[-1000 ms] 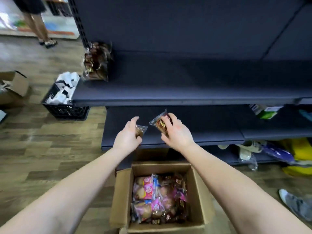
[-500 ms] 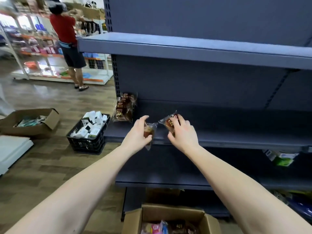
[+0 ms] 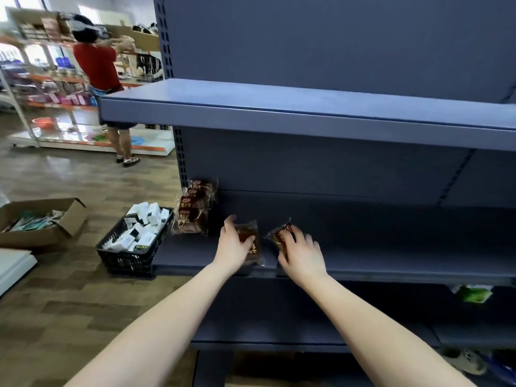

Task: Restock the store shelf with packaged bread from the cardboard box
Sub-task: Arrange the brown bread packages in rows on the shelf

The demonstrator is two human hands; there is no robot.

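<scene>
The dark middle shelf (image 3: 391,261) carries one stack of bread packs (image 3: 194,209) at its left end. Two hands reach over its front: the left hand (image 3: 233,247) grips one packet (image 3: 250,240) resting on the shelf, the right hand (image 3: 303,254) holds a second packet (image 3: 280,236) just beside it.

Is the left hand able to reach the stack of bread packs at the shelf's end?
Probably yes. The left hand already holds a bread pack on the same shelf, just right of the stack, with nothing between them.
</scene>
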